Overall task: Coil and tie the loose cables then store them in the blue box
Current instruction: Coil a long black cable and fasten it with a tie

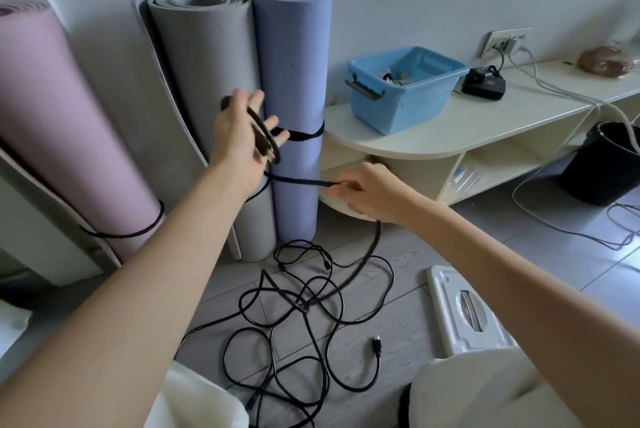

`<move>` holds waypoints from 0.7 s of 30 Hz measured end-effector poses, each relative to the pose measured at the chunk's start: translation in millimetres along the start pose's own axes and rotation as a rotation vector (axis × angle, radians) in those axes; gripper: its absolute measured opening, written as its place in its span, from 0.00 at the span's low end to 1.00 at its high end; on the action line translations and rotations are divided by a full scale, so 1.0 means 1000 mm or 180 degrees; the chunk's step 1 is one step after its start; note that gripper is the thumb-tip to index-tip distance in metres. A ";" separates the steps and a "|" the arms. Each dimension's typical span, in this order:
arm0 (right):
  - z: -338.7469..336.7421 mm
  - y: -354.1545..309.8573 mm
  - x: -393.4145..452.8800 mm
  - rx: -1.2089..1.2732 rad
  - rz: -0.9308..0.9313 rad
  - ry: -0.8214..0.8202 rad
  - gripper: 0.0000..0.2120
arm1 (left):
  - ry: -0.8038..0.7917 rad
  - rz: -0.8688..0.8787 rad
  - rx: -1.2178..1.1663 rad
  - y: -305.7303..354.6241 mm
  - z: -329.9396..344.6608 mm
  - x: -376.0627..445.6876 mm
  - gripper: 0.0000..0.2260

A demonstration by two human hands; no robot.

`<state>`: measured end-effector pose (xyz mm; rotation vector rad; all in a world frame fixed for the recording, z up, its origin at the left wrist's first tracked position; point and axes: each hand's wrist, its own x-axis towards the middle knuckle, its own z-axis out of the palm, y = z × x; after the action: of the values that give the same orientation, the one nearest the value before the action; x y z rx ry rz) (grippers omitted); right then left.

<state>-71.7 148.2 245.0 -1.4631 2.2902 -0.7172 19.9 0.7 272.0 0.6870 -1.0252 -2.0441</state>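
My left hand holds coiled black cable; my right hand pinches its taut strand before the blue box.

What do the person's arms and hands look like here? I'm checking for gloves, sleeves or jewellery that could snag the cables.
Both forearms are bare as far up as the frame shows: no sleeve is visible. The left hand and the right hand wear no gloves. No watch, bracelet or ring shows on either wrist or on the fingers that are visible. No markings show on the arms.
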 end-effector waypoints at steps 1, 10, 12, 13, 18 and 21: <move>0.000 -0.002 0.002 -0.0468 -0.0252 0.0026 0.13 | -0.0090 -0.0071 0.0426 -0.007 0.003 -0.003 0.08; -0.029 -0.016 -0.002 -0.1142 -0.0632 -0.0176 0.16 | -0.2142 -0.1309 0.2906 -0.034 0.008 -0.041 0.21; -0.037 -0.014 -0.006 -0.0820 -0.0459 -0.0189 0.17 | -0.2546 -0.1348 0.2937 -0.029 0.002 -0.042 0.21; -0.042 -0.010 -0.008 -0.0625 -0.0357 -0.0149 0.20 | -0.2704 -0.1420 0.2863 -0.024 -0.003 -0.040 0.20; -0.070 0.012 -0.013 0.0502 0.0137 0.0572 0.24 | -0.3557 -0.2497 0.1496 -0.002 -0.030 -0.029 0.18; -0.065 0.009 -0.011 0.1298 0.0062 0.0879 0.26 | -0.4345 -0.2842 0.0111 -0.002 -0.016 -0.041 0.19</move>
<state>-107.9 177.2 292.7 -1.2099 2.1650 -1.3597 54.5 27.2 267.3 -0.5439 -1.6050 -3.3755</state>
